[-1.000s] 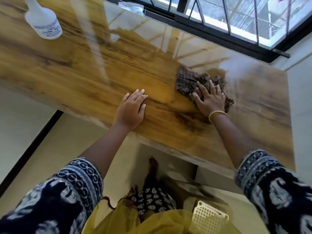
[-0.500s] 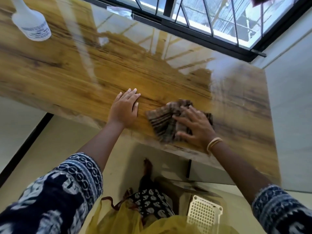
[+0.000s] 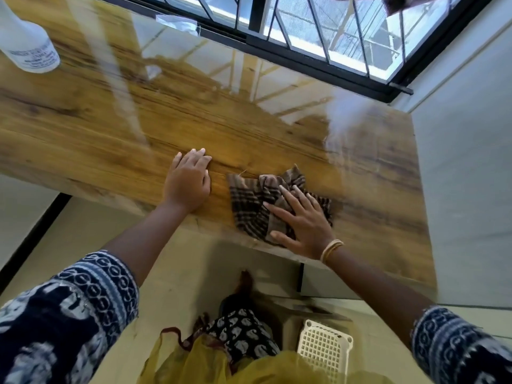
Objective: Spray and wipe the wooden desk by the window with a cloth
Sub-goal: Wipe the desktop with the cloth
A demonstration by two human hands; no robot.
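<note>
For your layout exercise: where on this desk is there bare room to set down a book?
Bare desk between bottle and left hand; also right of the cloth. Crowded near the front edge, around both hands.

Glossy wood-grain desk (image 3: 116,139) — checked woven cloth (image 3: 249,206)

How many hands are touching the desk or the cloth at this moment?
2. The left hand rests flat on the wooden desk near its front edge. The right hand presses with spread fingers on the checked cloth, just right of the left one.
</note>
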